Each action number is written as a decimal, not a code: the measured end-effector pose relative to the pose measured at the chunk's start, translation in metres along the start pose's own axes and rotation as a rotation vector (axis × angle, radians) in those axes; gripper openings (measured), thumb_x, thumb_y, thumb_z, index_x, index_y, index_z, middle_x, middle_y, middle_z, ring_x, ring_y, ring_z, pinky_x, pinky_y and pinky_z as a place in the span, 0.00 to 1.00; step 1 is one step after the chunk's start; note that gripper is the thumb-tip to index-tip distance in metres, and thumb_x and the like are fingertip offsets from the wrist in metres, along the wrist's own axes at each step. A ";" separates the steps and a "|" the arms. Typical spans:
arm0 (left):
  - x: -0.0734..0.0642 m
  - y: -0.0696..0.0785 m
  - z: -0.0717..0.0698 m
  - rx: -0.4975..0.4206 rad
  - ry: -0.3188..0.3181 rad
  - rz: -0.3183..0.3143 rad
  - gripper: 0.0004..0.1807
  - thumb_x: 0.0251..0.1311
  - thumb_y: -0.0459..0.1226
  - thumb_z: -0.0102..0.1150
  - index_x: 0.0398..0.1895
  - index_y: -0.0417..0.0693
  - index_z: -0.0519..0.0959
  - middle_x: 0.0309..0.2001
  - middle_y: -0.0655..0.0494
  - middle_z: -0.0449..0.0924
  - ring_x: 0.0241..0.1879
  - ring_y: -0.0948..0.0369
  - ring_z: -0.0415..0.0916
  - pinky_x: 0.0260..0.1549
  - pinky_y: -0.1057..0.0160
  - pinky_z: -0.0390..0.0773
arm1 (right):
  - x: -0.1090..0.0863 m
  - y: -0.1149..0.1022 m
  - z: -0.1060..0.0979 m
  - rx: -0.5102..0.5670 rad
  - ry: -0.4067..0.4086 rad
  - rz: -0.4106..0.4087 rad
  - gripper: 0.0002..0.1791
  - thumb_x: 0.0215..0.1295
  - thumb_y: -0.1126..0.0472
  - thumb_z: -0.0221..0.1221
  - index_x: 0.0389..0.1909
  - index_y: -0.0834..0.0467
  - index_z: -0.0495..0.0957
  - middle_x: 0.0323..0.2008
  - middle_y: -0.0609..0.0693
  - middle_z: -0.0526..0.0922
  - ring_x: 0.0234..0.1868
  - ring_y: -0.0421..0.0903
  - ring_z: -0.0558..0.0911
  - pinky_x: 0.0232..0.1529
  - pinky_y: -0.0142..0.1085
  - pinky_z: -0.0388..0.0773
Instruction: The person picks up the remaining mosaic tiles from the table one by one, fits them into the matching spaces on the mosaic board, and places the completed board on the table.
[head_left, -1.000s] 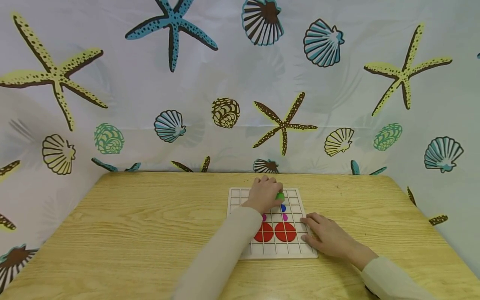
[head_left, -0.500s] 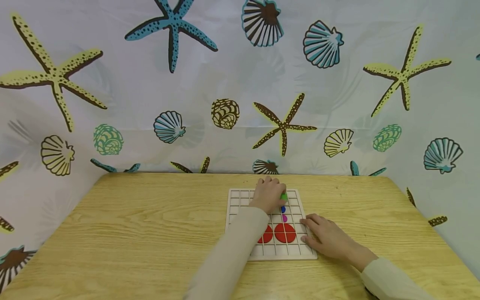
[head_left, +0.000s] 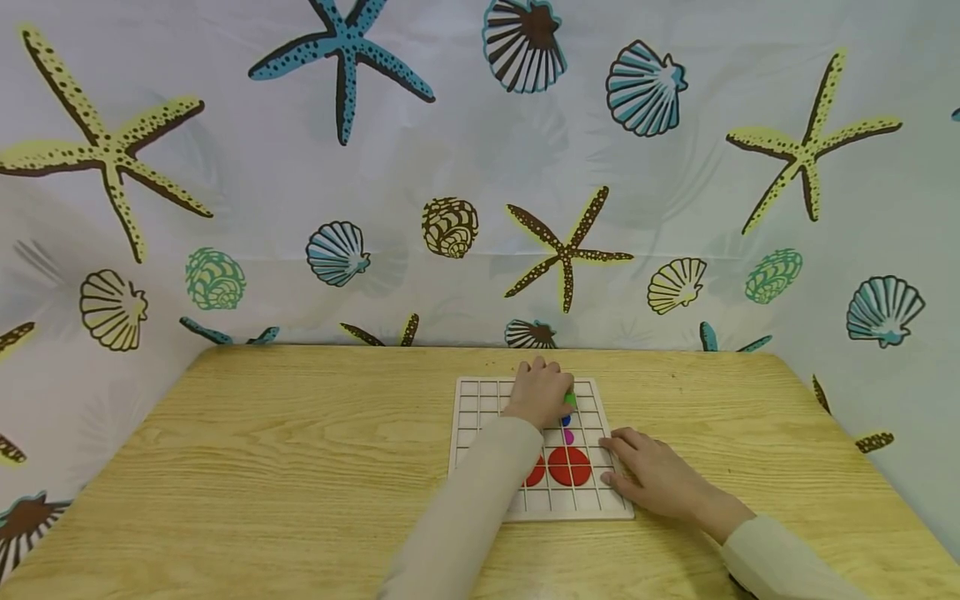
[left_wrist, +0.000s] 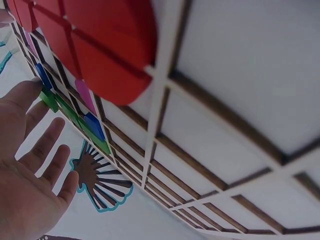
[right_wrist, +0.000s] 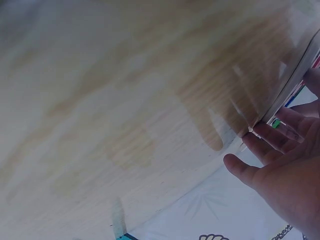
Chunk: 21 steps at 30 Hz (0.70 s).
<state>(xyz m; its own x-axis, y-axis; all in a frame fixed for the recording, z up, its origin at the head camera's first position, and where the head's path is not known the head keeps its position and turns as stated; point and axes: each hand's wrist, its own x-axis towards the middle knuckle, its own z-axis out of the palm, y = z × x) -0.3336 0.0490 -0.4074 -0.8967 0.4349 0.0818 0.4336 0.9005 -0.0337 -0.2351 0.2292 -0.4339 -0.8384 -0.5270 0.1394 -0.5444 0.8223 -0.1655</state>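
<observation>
On the white gridded board, my left hand pinches a small green piece between thumb and index finger at the far part of the grid. The left wrist view shows this green piece at the thumb tip, beside a blue piece; the other fingers are loosely spread. Further green pieces lie in cells near another blue piece. My right hand rests by the board's right edge, its thumb and fingertips touching it. Nearer me lie red quarter pieces forming a disc.
Left of it, a second red disc is partly behind the left sleeve. A magenta piece sits below the blue one. Around the board stretches the wooden table, backed by a shell-and-starfish cloth.
The left hand has moved right, then slightly toward me, bringing the green piece close to the blue one. The right hand stays at the board's edge.
</observation>
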 end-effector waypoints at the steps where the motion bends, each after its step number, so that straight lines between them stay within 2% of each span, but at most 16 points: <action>1: 0.000 0.000 0.001 0.001 0.000 -0.002 0.13 0.55 0.53 0.57 0.39 0.61 0.78 0.43 0.61 0.76 0.48 0.57 0.68 0.50 0.53 0.66 | 0.000 0.000 0.000 -0.001 0.000 0.001 0.25 0.63 0.50 0.53 0.57 0.59 0.70 0.54 0.55 0.72 0.54 0.53 0.74 0.52 0.51 0.70; 9: -0.001 0.001 0.001 0.014 0.018 -0.012 0.13 0.55 0.54 0.57 0.40 0.62 0.78 0.44 0.60 0.77 0.48 0.57 0.69 0.49 0.53 0.67 | 0.000 0.000 0.000 -0.004 0.000 0.004 0.25 0.63 0.50 0.53 0.57 0.59 0.69 0.54 0.56 0.72 0.54 0.54 0.74 0.52 0.52 0.70; 17: 0.000 0.000 0.002 0.012 0.005 -0.020 0.14 0.58 0.53 0.54 0.43 0.62 0.78 0.45 0.60 0.76 0.49 0.57 0.69 0.50 0.53 0.67 | 0.000 -0.001 -0.001 0.000 -0.001 0.004 0.25 0.63 0.50 0.53 0.57 0.59 0.69 0.54 0.56 0.71 0.54 0.54 0.74 0.52 0.52 0.70; 21: 0.000 0.000 0.002 0.010 0.003 -0.019 0.11 0.59 0.52 0.53 0.41 0.62 0.79 0.43 0.61 0.76 0.47 0.58 0.68 0.49 0.54 0.67 | 0.000 -0.001 -0.001 -0.002 0.002 0.003 0.25 0.63 0.50 0.53 0.57 0.59 0.70 0.54 0.56 0.71 0.54 0.54 0.74 0.52 0.52 0.70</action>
<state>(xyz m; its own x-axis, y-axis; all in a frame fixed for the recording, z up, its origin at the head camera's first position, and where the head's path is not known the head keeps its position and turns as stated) -0.3338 0.0488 -0.4093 -0.9047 0.4174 0.0855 0.4153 0.9087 -0.0424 -0.2344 0.2284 -0.4331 -0.8401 -0.5239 0.1405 -0.5416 0.8244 -0.1644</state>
